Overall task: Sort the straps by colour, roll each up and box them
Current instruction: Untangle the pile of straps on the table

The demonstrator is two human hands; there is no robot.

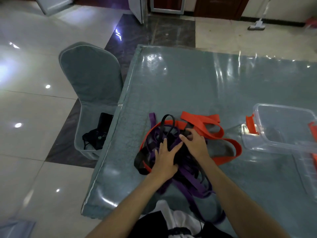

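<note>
While the left hand [165, 158] presses flat-fingered on the tangled purple, black and orange flat straps [187, 170] at lower centre, the right hand [195, 143] pinches a black strap [188, 130]; pulling could tighten knots.

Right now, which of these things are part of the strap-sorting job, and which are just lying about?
Part of the job:
orange straps
purple straps
black straps
clear plastic box
left hand, flat on the tangle
right hand, pinching a strap

Just lying about:
covered chair
black cloth on its seat
floor mop
</note>
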